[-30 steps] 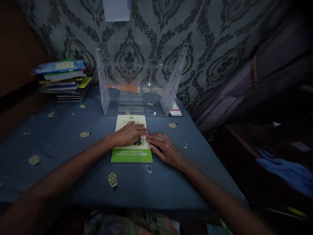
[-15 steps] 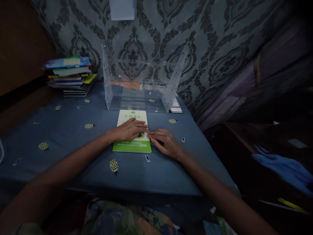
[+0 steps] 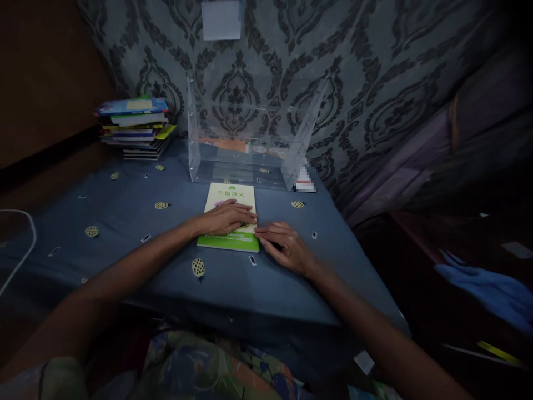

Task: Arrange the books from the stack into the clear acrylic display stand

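Note:
A closed book [image 3: 233, 241] with a pale cover and a green lower band lies flat on the blue tablecloth. My left hand [image 3: 229, 216] rests across the middle of its cover, fingers stretched out to the right and hiding part of the picture. At the book's right edge is my right hand [image 3: 285, 244], its fingers extended and their tips touching that edge. Just behind the book stands a clear acrylic rack [image 3: 287, 169] with two slanted side panels.
A stack of books [image 3: 135, 133] stands at the back left. A white cable [image 3: 31, 239] curves over the table's left side. Right of the table lie a blue cloth [image 3: 483, 291] and a yellow strip [image 3: 499, 353]. Patterned wallpaper covers the wall behind.
The camera view has shifted, so the scene sits slightly further right, and more of the white cable shows. My left hand still lies on the book and my right at its edge.

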### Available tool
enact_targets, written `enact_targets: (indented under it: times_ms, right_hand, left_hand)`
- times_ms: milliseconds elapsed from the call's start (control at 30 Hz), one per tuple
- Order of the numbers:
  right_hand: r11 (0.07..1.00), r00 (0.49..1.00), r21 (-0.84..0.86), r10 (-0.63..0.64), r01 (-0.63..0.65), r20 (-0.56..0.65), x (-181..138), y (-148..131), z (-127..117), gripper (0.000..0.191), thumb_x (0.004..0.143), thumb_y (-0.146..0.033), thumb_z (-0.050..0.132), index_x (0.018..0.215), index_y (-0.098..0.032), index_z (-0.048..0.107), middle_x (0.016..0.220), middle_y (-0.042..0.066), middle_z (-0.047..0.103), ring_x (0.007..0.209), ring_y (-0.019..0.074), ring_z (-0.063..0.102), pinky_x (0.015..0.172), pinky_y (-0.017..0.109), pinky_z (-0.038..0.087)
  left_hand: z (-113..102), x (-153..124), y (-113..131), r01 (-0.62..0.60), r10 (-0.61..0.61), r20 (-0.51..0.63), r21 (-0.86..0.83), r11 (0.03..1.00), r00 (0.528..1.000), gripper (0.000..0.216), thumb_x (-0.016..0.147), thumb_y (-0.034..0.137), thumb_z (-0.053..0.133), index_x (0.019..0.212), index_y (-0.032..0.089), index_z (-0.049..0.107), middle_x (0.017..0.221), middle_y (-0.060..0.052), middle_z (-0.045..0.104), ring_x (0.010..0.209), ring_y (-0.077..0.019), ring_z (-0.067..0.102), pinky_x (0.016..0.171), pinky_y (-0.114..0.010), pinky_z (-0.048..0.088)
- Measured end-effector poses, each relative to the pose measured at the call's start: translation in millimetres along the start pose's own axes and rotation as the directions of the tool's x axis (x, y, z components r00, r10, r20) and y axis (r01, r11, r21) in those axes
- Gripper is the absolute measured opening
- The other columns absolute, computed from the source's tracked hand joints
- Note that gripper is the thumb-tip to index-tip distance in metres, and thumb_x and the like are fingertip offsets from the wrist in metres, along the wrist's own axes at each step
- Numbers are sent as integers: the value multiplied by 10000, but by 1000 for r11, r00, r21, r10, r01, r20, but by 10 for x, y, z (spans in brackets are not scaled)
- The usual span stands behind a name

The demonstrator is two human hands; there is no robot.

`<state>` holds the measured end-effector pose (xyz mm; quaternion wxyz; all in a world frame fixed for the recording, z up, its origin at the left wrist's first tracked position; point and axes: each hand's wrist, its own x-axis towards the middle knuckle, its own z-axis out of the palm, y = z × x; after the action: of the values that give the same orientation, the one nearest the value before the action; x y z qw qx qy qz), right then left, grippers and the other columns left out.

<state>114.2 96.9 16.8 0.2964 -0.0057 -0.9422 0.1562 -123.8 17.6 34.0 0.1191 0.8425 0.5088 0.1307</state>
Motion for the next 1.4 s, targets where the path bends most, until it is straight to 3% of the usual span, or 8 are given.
enact_targets:
  times_ms: [733, 933, 1067, 1200, 1400]
  right_hand:
    - [994, 991, -1, -112, 112, -66, -92, -214, -50, 212, 961, -149, 540, 912, -184, 743, 910, 86, 793, 792, 206, 738, 738, 361, 585]
    - [991, 989, 40, -120, 124, -88, -75, -251, -76, 212, 961, -132, 537, 846, -191, 705, 832, 71, 772, 742, 192, 719, 714, 344, 585]
    - [991, 990, 55, -113, 118, -81, -82, -240, -83, 204, 955, -120, 536, 836, -192, 685, 793, 65, 753, 709, 182, 696, 681, 329, 563]
    - [988, 987, 79, -127, 135, -98, -92, -207, -78, 182, 950, -118, 530, 880, -187, 685, 835, 74, 759, 741, 182, 702, 701, 329, 565]
    - [986, 983, 77, -139, 148, -116, -118, -180, -84, 184, 943, -106, 543, 1017, -190, 689, 907, 90, 773, 818, 191, 729, 745, 343, 586]
  left_hand:
    - [50, -188, 362, -53, 53, -8, 2, 999, 999, 464, 952, 114, 452, 1357, 283, 601, 1443, -37, 606, 1452, -222, 430, 1212, -546, 243]
    - [99, -277, 555, -37, 40, -35, 102, 994, 999, 444, 979, 128, 432, 1390, 230, 564, 1454, -65, 595, 1426, -229, 466, 1226, -527, 232]
    - [229, -384, 764, 45, -30, -73, 212, 976, 997, 440, 1018, 163, 380, 1436, 208, 511, 1477, -105, 568, 1412, -216, 483, 1222, -485, 265]
    - [391, -466, 991, 123, -108, -61, 362, 924, 992, 492, 1013, 166, 386, 1499, 92, 406, 1543, -161, 478, 1474, -243, 389, 1201, -471, 295]
    - [530, -468, 1164, 199, -142, -157, 465, 863, 977, 482, 1015, 213, 411, 1476, 73, 436, 1522, -145, 510, 1454, -255, 408, 1185, -446, 299]
